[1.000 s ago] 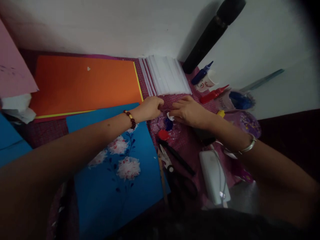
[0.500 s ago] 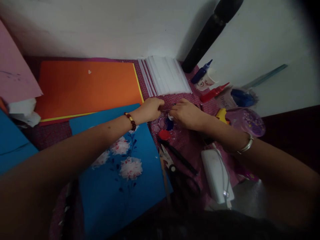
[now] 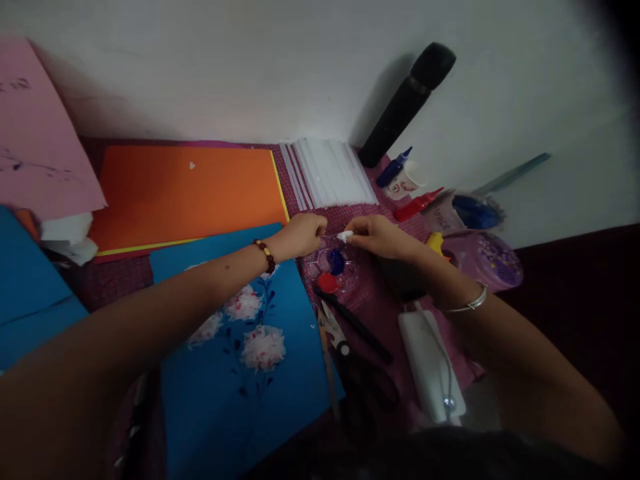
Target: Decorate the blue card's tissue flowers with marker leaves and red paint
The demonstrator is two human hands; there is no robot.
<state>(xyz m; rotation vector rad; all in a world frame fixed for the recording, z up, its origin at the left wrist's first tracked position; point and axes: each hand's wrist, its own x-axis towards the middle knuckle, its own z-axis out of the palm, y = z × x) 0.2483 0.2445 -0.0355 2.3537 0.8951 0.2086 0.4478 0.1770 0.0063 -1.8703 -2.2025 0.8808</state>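
Observation:
My right hand (image 3: 377, 237) pinches a small white crumpled piece (image 3: 345, 236) between thumb and fingers, just above a clear paint palette (image 3: 351, 267). Blue paint (image 3: 337, 262) and red paint (image 3: 329, 283) fill two of the palette's wells. My left hand (image 3: 303, 237) is closed at the palette's upper left edge; what its curled fingers hold, if anything, is hidden. Beneath my left forearm lies a blue sheet (image 3: 300, 373) with white and pink raised flowers (image 3: 263, 347) and dark painted leaves.
Scissors (image 3: 344, 349) and a dark-handled tool (image 3: 360, 325) lie below the palette. Orange paper (image 3: 190, 193) and white strips (image 3: 335, 173) are at the back. To the right are a blue bottle (image 3: 395, 168), a red bottle (image 3: 417, 205) and a white device (image 3: 430, 363) with a cable.
My right hand has lifted slightly away from the palette's blue well, and the white piece now shows clearly in its fingers. The left hand stays by the palette. The camera view has shifted.

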